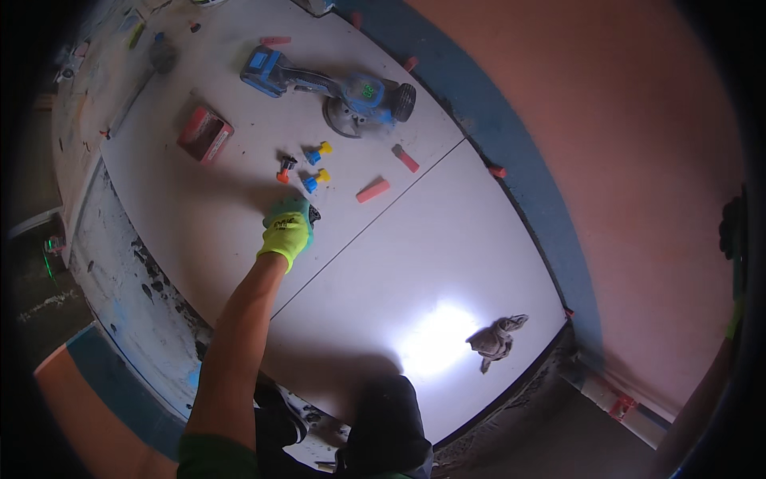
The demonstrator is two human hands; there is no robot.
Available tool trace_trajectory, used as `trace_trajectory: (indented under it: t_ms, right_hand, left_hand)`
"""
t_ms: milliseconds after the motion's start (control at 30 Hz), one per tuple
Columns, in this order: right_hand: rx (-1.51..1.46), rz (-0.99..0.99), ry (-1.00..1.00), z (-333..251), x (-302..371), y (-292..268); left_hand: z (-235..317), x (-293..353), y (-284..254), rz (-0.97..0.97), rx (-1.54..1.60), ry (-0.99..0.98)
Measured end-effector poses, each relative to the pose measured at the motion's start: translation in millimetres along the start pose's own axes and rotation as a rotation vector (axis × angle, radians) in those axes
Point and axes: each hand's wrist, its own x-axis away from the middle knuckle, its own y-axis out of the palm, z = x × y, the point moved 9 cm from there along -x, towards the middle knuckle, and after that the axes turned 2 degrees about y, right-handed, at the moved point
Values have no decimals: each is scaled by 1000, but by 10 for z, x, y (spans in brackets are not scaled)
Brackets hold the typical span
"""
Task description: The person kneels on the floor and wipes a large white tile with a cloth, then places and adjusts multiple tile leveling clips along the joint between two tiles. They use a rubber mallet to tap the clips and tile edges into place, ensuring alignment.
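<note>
My left hand (289,226), in a green and yellow work glove, reaches down to a large pale floor tile (231,263). Its fingers are closed around something small and dark, mostly hidden, of which only a black bit shows at the fingertips. Just beyond lie two blue-and-yellow tile levelling clips (317,180) and a black-and-orange one (286,168). At the far right rim my right hand (731,227) appears dark and cut off, raised by the wall; its fingers are too dim to read.
Farther off lies a blue-and-black cordless tool (359,96) with a round pad. Left of it sits a red box (205,135). Red wedges (373,190) lie about, some along the wall. A crumpled grey cloth (496,339) rests on the nearer tile. A joint separates the two tiles.
</note>
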Motion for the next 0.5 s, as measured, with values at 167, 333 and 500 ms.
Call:
trace_trajectory:
  t_ms: [167, 333, 500]
  right_hand:
    - [-125, 101, -18, -203, -59, -280]
    - [-186, 138, -40, -513, 21, -377]
    - [-226, 140, -53, -884, 221, -433]
  left_hand:
    - [57, 2, 8, -77, -49, -85]
    - [124, 46, -14, 18, -103, -113]
    - [134, 51, 3, 82, -90, -101]
